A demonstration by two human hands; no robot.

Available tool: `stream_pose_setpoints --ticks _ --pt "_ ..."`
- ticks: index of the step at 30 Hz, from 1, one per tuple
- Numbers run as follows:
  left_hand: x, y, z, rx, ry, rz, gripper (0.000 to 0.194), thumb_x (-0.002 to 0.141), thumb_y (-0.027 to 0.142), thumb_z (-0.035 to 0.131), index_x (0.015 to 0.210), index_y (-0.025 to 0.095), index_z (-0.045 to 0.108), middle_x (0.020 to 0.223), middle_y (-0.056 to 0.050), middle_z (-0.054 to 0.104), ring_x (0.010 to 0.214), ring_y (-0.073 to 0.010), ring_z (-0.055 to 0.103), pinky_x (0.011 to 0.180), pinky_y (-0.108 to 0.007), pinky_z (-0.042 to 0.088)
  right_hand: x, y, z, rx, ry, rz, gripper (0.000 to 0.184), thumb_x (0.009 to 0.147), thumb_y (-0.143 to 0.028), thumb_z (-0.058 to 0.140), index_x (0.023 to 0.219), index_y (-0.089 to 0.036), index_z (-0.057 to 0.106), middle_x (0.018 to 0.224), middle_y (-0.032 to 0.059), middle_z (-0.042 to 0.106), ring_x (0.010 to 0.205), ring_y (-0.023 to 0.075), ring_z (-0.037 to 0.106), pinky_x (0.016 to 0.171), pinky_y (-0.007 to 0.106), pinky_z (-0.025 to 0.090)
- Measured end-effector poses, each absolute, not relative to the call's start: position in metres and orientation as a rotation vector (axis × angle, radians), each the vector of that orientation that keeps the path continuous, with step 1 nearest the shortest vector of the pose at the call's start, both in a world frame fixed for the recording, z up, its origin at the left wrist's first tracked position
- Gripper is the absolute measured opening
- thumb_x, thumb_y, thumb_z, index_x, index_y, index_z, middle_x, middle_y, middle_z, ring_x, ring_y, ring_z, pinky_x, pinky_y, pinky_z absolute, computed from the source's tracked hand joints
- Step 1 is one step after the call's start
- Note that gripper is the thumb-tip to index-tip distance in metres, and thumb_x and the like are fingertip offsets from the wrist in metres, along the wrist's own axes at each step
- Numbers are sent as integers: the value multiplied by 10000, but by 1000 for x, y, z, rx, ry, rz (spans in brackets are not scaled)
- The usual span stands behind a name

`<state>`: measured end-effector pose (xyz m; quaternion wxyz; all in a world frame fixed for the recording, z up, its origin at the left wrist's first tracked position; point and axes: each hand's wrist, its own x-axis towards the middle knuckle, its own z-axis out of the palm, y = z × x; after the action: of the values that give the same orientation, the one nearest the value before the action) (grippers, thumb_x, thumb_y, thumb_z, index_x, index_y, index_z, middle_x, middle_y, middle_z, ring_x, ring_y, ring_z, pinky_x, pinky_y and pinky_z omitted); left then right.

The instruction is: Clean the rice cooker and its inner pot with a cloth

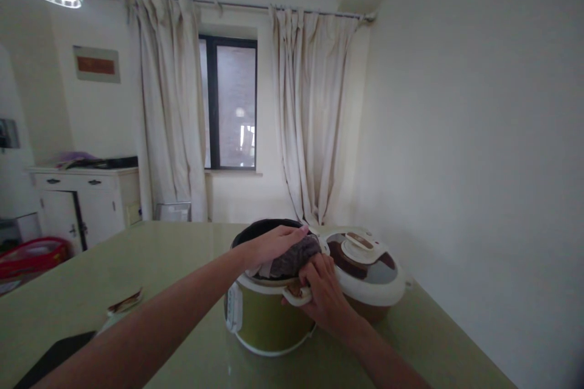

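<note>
A green rice cooker with a white base stands on the table, uncovered, its dark inside partly showing. My left hand reaches across the opening, its fingers laid along a dark grey cloth bunched at the near right rim. Its thumb is hidden. With bent fingers, my right hand grips the cooker's white side handle, close against the cloth's lower edge.
Right beside the cooker stands a second, brown pot with a white-rimmed lid. The pale green table meets a wall on the right. At the left lie a small packet and a dark flat object.
</note>
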<state>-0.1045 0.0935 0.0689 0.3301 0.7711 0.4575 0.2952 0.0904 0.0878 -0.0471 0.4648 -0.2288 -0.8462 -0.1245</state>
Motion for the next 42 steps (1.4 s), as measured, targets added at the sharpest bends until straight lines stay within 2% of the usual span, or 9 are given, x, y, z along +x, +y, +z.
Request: stream_pose_setpoints --ticks 3,7,14,18,23,27,29,37,42 --pt "-102 93 66 1917 1159 713 632 922 737 567 1122 167 751 1184 -102 768 1070 -253 678 935 -366 541 90 86 -48 -573 -2061 -321 385 890 -371 808 950 -245 449 973 22 528 908 231 493 805 354 396" --pt "-109 96 64 1962 1164 557 666 807 558 800 1364 216 674 1275 -78 744 1153 -246 673 976 -348 538 87 80 -56 -604 -2021 -319 378 890 -315 820 968 -248 456 942 7 562 894 226 516 818 358 411" --pt "-127 101 80 2380 1290 313 600 786 508 785 1331 266 715 1300 -50 751 1182 -263 678 1027 -348 503 77 68 -78 -637 -1842 -314 407 877 -320 855 1060 -253 498 1066 58 609 989 264 578 878 414 480" --pt "-128 105 80 2573 1515 -174 508 753 409 774 1250 304 767 1173 -89 799 1061 -321 733 873 -388 549 72 62 -79 -660 -1806 -273 391 870 -257 851 1051 -264 505 1054 60 607 971 267 584 851 422 504" --pt "-119 131 60 2623 1487 -407 434 706 278 827 1136 333 804 1006 -64 813 887 -283 758 735 -347 569 70 58 -79 -665 -1782 -231 432 812 -173 880 1036 -250 519 1048 65 617 970 271 578 836 428 507" --pt "-121 160 52 2845 1587 -289 344 816 95 712 1115 259 762 1344 -175 693 1236 -381 662 984 -539 540 70 58 -80 -655 -1779 -230 427 806 -208 891 1020 -263 526 1026 58 616 945 269 589 820 431 508" --pt "-124 171 53 2953 1548 -190 331 905 67 600 1130 273 729 1473 -163 602 1385 -372 552 1085 -591 471 70 60 -80 -642 -1781 -220 419 804 -208 886 1008 -265 524 1002 50 608 917 259 586 805 423 507" --pt "-88 191 47 2952 1583 205 334 927 217 610 1259 227 645 1270 -115 652 1156 -279 647 973 -403 541 75 63 -79 -544 -1855 -124 360 817 -93 776 995 -247 504 996 51 531 914 222 541 768 338 512" --pt "-77 191 34 2955 1442 129 346 888 283 709 1231 254 673 1205 -51 712 1105 -232 686 935 -324 552 78 62 -79 -514 -1875 -104 379 765 21 625 1003 -243 495 993 47 516 899 210 533 767 328 506"
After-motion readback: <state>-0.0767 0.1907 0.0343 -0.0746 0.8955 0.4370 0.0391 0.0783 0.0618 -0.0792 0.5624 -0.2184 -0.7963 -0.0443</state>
